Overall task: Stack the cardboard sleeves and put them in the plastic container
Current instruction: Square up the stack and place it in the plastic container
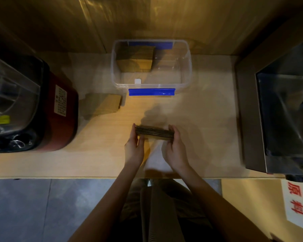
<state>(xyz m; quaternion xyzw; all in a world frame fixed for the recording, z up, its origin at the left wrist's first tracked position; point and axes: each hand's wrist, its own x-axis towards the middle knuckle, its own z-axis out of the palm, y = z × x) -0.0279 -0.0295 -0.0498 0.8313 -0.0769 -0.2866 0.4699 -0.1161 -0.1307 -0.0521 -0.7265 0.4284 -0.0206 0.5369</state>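
Near the table's [208, 119] front edge, about mid-width, we see a stack of cardboard sleeves [154, 132] held between both hands. Its long axis runs left-right, roughly parallel to the front edge, tilted slightly so the right end sits nearer us. The layered edges face up toward the camera.

Left hand [134, 149] clasps the stack's left end: fingers [133, 131] curl over the far side of that end, thumb on the near side. Right hand [175, 147] clasps the right end the same way, fingers wrapped at the far right corner. Both hands closed on the stack; we cannot tell if it rests on the table or is lifted just off it.

Open room: bare table between the stack and the plastic container [188, 67], which sits at the back edge against the wall, its blue latch [151, 92] facing us. Inside it, in the left rear part, a pile of sleeves [135, 57] already lies; the right half shows bare bottom. Another loose pile of sleeves [103, 104] lies on the table left of the container's front corner, well apart from the hands.

Left side is bounded by a red appliance [63, 110] with a clear lid, right side by a metal machine [278, 110]. Bare table to the right of the hands up to that machine.
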